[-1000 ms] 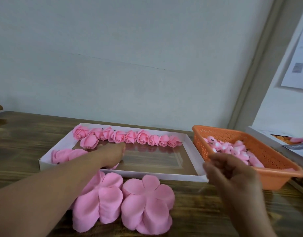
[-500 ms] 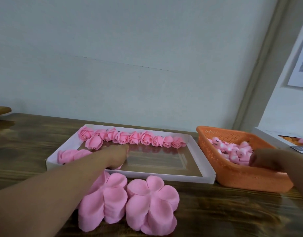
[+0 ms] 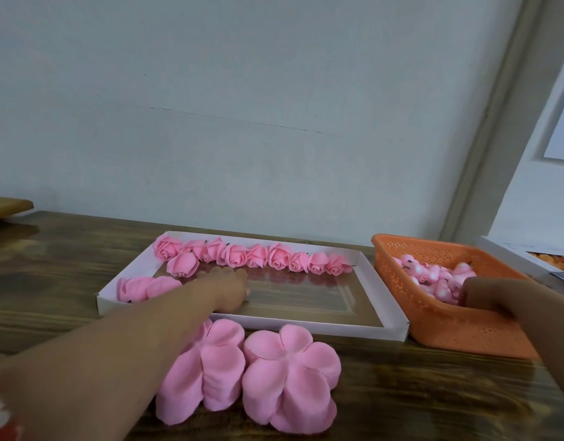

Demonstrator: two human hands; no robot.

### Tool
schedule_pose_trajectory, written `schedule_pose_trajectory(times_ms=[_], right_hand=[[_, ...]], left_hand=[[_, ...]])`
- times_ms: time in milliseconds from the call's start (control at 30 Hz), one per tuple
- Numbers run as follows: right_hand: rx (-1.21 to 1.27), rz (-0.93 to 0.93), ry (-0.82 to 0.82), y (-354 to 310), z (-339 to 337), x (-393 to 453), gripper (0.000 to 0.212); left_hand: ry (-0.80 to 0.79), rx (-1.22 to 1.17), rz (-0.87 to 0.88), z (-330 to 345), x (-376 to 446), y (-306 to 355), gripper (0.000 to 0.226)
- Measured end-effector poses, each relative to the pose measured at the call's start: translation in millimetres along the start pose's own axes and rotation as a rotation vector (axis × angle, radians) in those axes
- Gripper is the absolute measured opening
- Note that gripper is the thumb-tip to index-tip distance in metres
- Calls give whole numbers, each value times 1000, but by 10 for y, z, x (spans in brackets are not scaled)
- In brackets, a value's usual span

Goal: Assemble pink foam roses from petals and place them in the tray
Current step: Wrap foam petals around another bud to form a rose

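Roses (image 3: 255, 256) already made stand in a row along the far wall of the white tray (image 3: 382, 323), beyond the left hand (image 3: 229, 289), with one more rose (image 3: 182, 264) set just in front of the row's left end and a pink clump (image 3: 147, 288) lying in the tray's near-left corner, beside that wrist. By my count some ten or so are finished, while most of the tray floor, to the right of the left hand, holds nothing yet, so the job looks early, perhaps a quarter done. The left hand lies inside the tray with its fingers bent down toward the floor; whether it holds a rose I cannot tell, as the fingers hide what is under them. The right hand (image 3: 479, 296) reaches into the orange basket (image 3: 433, 329), its fingertips buried among the small pink-and-white buds (image 3: 433, 276) heaped there; its grip cannot be made out either. Two stacks of flat five-lobed petals (image 3: 290, 377), still thick, stand on the wooden table (image 3: 51, 272) near the left forearm, just outside the tray's front wall. Plenty of material remains to be worked.
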State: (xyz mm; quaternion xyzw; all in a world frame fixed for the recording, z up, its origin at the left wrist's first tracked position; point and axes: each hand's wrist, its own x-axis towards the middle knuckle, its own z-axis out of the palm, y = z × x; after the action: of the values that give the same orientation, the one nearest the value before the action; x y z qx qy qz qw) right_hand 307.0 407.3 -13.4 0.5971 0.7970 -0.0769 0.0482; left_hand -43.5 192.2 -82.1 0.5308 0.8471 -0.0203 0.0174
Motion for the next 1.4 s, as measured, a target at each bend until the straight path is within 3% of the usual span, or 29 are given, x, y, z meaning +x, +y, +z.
schedule_pose_trajectory(times_ms=[200,333,467,567,700,767,867,1067,1233,1400], right_hand=[[16,7,-19,41,-4,9,64],[-194,-6,-15,40,-44,-9,54],[-191,-50,31,28,-60,-65,55],[-126,-12,60,15,-108,-135,15],[-70,67,59,20,-198,-233,16],[7,66,139,36,-255,-248,12],[40,60,348,98,-332,-274,26],[285,-78,715,160,-350,-355,22],[329,-190,724,59,-310,-502,16],[345,-284,747,-95,-298,-612,17]], left_hand=[[-27,4,-18,27,0,19,41],[-47,-3,-18,25,-4,31,48],[-55,-6,-17,0,-29,47,53],[-42,-9,-23,-26,-76,61,59],[-5,-80,-4,-64,-137,53,57],[6,-136,15,-83,-181,55,55],[75,-139,41,-184,-299,86,54],[251,-136,228,-560,-660,6,22],[215,-171,316,-730,-1014,-184,14],[12,-108,340,-616,-1176,-297,25]])
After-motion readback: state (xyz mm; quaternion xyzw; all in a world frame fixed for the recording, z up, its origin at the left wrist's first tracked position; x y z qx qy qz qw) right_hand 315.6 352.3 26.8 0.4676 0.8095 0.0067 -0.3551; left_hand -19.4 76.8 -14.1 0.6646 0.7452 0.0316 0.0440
